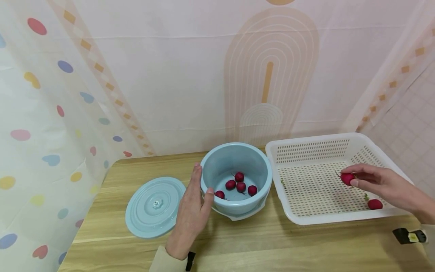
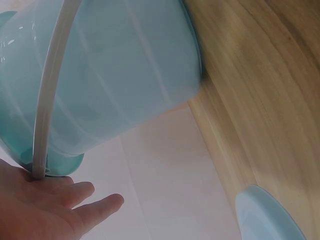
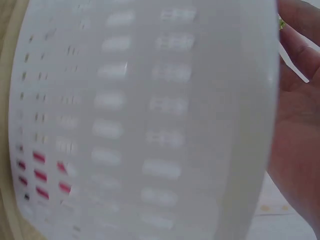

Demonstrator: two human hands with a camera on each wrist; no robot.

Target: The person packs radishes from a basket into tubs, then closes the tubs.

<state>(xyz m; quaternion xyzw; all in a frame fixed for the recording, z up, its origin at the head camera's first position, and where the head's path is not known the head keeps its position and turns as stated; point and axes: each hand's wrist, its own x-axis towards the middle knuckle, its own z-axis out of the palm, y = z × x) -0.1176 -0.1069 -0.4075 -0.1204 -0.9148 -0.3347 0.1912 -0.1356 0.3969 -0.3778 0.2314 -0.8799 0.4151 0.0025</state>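
A light blue bucket stands in the middle of the table, with several radishes on its floor. My left hand rests against the bucket's left side, its fingers straight and its thumb at the rim. The left wrist view shows these fingers beside the pale handle. Over the white basket, my right hand pinches a radish between thumb and fingers. Another radish lies in the basket's near right corner. In the right wrist view the basket wall hides the held radish.
A round light blue lid lies flat on the wooden table, left of the bucket. The basket stands close to the bucket's right side. Small green leaf bits lie in the basket. A patterned curtain hangs behind the table.
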